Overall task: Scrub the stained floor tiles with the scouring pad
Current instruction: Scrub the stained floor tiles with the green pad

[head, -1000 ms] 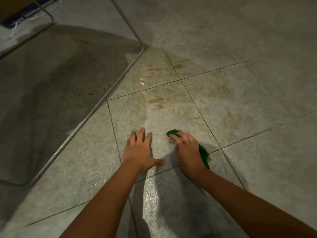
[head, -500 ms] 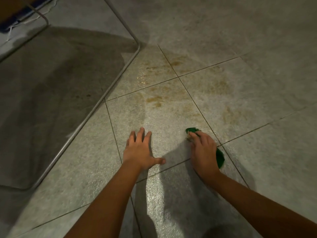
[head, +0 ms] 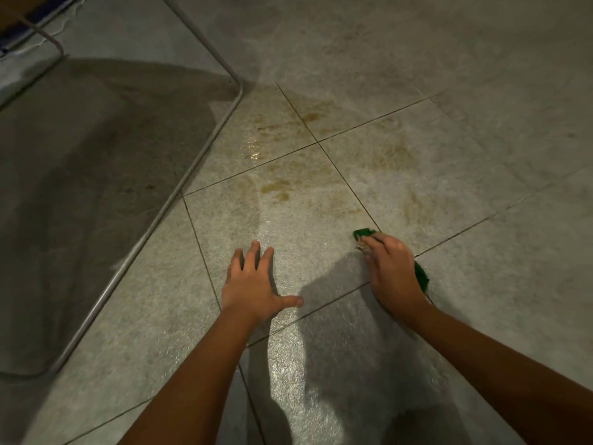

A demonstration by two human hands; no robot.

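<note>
My right hand [head: 393, 273] presses a green scouring pad [head: 421, 276] flat on the grey floor tiles, over a grout line; green shows past the fingertips and by the wrist, the rest is hidden under the palm. Spread flat on the tile to the left lies my left hand [head: 253, 285], fingers apart, holding nothing. Brown-yellow stains [head: 277, 187] mark the wet tiles just beyond both hands, with more stain patches [head: 390, 155] on the tile to the right.
A thin metal tube frame [head: 179, 195] runs diagonally across the floor on the left and bends upward near the top. It casts a dark shadow [head: 80, 187]. A blue-edged object [head: 19, 40] sits in the far top-left corner.
My right hand has slid the scouring pad to the right along the tile, from beside my left hand to the grout line. My left hand has stayed planted.
</note>
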